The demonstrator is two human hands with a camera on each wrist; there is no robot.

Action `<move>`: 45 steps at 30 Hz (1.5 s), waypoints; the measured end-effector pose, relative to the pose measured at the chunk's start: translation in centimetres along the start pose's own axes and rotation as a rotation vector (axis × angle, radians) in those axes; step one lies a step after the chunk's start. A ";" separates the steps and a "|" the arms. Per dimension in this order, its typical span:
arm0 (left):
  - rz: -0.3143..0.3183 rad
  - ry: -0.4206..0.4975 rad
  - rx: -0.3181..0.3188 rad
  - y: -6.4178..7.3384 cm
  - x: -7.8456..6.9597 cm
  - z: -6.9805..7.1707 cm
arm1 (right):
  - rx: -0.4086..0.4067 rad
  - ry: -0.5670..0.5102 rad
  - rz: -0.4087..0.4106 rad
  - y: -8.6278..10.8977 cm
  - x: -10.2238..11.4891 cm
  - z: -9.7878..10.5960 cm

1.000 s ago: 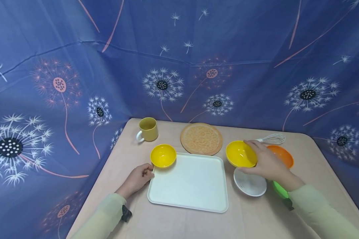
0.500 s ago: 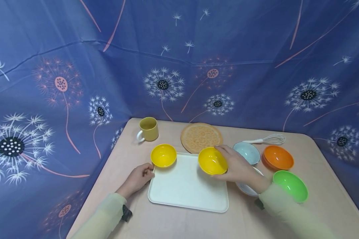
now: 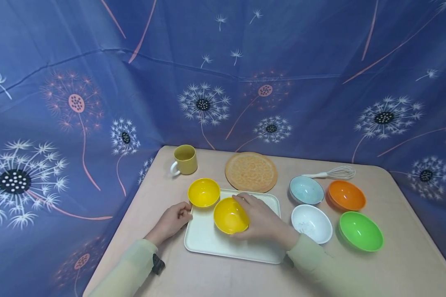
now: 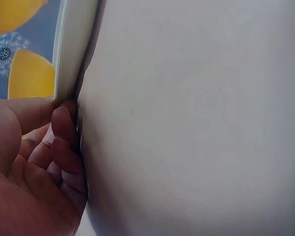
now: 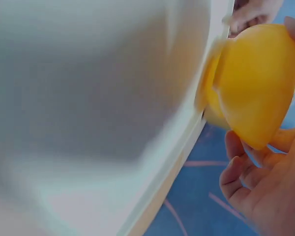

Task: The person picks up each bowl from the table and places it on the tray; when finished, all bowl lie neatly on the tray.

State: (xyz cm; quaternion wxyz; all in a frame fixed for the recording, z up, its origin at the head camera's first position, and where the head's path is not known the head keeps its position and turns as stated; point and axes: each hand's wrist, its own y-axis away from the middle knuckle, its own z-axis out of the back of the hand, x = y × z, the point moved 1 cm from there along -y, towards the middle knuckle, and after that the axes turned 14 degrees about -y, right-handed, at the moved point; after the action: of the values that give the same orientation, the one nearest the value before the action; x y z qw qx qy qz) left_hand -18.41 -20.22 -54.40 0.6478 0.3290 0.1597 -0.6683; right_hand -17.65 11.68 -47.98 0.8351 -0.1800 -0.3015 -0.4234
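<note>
My right hand [image 3: 264, 219] grips a yellow bowl [image 3: 228, 216] by its rim, fingers at the far side and thumb at the near side. In the right wrist view this bowl [image 5: 258, 78] hangs just above the white tray [image 3: 223, 246]. A second yellow bowl [image 3: 203, 193] sits upright at the tray's back left corner, beside the held one. At the tray's left edge my left hand [image 3: 171, 222] pinches the rim. The left wrist view shows the curled fingers [image 4: 66, 160] right against the tray's side wall [image 4: 78, 44].
On the right stand a light blue bowl [image 3: 306, 190], an orange bowl [image 3: 346, 195], a white bowl [image 3: 312, 225] and a green bowl [image 3: 361, 232]. A whisk [image 3: 332, 173] lies behind them. At the back are a round tan mat [image 3: 250, 172] and a mustard mug [image 3: 186, 160].
My right hand has carried the yellow bowl leftward from above the white bowl to over the tray, uncovering the light blue and green bowls. The left hand has stayed at the tray's edge.
</note>
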 end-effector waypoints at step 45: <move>-0.110 0.095 0.150 -1.0 1.3 1.0 | 0.132 -0.045 0.103 -2.9 4.1 -8.5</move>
State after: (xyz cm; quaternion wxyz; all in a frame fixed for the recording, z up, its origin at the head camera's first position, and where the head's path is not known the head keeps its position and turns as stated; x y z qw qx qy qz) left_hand -19.58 -21.73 -54.69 0.5754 0.3989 0.1577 -0.6963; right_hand -15.14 2.78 -51.57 0.8587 -0.1492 -0.3380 -0.3550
